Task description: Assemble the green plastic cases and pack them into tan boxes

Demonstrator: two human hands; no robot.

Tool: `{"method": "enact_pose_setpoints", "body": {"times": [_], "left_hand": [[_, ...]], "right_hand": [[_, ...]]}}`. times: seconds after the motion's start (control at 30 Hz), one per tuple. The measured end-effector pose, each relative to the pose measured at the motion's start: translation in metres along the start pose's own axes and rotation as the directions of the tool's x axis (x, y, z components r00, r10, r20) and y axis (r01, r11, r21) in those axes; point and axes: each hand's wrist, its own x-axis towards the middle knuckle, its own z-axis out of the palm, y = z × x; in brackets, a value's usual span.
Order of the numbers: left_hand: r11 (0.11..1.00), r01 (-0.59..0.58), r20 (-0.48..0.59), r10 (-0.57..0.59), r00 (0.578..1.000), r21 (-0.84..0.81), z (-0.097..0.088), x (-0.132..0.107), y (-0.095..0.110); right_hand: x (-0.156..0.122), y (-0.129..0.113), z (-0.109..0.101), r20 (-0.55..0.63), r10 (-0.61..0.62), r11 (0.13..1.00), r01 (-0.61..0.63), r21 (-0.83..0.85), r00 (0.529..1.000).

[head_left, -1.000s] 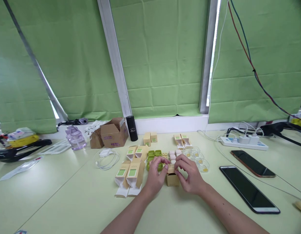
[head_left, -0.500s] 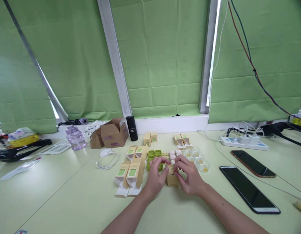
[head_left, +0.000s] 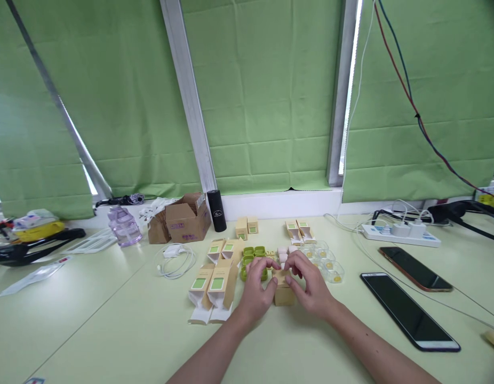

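Observation:
A small kraft cardboard box (head_left: 284, 296) stands on the table between my hands. My left hand (head_left: 258, 287) curls round its left side, thumb against the upper edge and fingertips at the far side of the top. From the right, my right hand (head_left: 311, 284) has its thumb at the top edge and its bent fingers behind it. The top looks folded over, though fingers cover part of it. Behind my hands are green square cups (head_left: 254, 250), small pale pink pieces (head_left: 283, 252) and clear containers with yellow bits (head_left: 333, 271).
Open kraft boxes (head_left: 223, 282) with green labels lie left of my hands. More small boxes (head_left: 247, 227) stand farther back, beside a black cylinder (head_left: 217, 211). Two phones (head_left: 409, 309) and a power strip (head_left: 401, 234) are on the right. A charger cable (head_left: 175, 261) lies coiled left.
The top of the small box sits lower and flatter, and the gap under its flap has closed. My right thumb has moved up from the box's side to its top edge.

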Motion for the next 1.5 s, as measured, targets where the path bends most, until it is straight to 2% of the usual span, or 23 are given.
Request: {"method": "enact_pose_setpoints", "body": {"times": [0.1, 0.27, 0.97, 1.27, 1.4, 1.5], "left_hand": [[1.0, 0.002, -0.004, -0.002, 1.0, -0.001, 0.0, 0.0, -0.002], [1.0, 0.01, 0.006, -0.01, 1.0, -0.006, 0.001, 0.0, -0.004], [1.0, -0.006, 0.063, 0.006, 0.998, 0.01, 0.004, 0.0, -0.004], [0.999, 0.025, 0.059, -0.022, 0.998, -0.039, 0.001, 0.0, -0.002], [0.999, 0.01, 0.03, -0.009, 1.0, -0.049, 0.001, 0.001, -0.005], [0.995, -0.008, 0.021, 0.011, 1.0, -0.1, 0.002, 0.002, -0.006]], "right_hand": [[0.001, 0.003, 0.002, -0.024, 0.047, 0.999, -0.047, -0.011, 0.999], [0.0, 0.005, 0.003, 0.008, 0.071, 0.997, -0.07, -0.023, 0.997], [0.0, 0.0, -0.002, 0.106, 0.039, 0.999, -0.036, -0.026, 0.994], [0.006, -0.009, -0.026, 0.294, 0.024, 1.0, -0.021, -0.012, 0.955], [0.004, -0.001, -0.022, 0.269, 0.012, 0.998, 0.005, -0.06, 0.963], [0.003, 0.007, -0.017, 0.191, 0.022, 0.992, 0.002, -0.124, 0.981]]}}
